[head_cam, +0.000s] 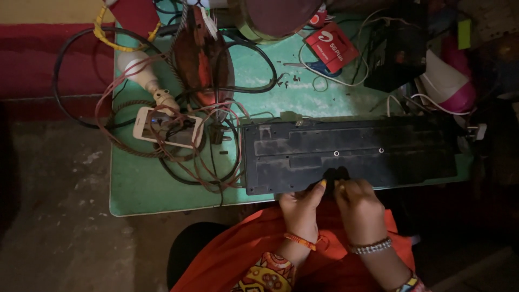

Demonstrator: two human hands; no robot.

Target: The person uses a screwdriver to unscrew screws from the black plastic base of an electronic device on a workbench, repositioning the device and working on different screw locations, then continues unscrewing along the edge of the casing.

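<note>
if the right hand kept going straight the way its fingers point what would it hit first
Likely the long black panel: the right hand already rests its fingertips at its near edge, pointing across it. Depth is hard to judge.

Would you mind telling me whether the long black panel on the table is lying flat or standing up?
Lying flat: the black panel rests broad face up on the green table.

A green table (146, 189) fills the centre of the dimly lit frame. Bare grey floor (54, 216) (stained, dusty) spreads lower left; a red and yellow band (32, 48) runs upper left.
</note>
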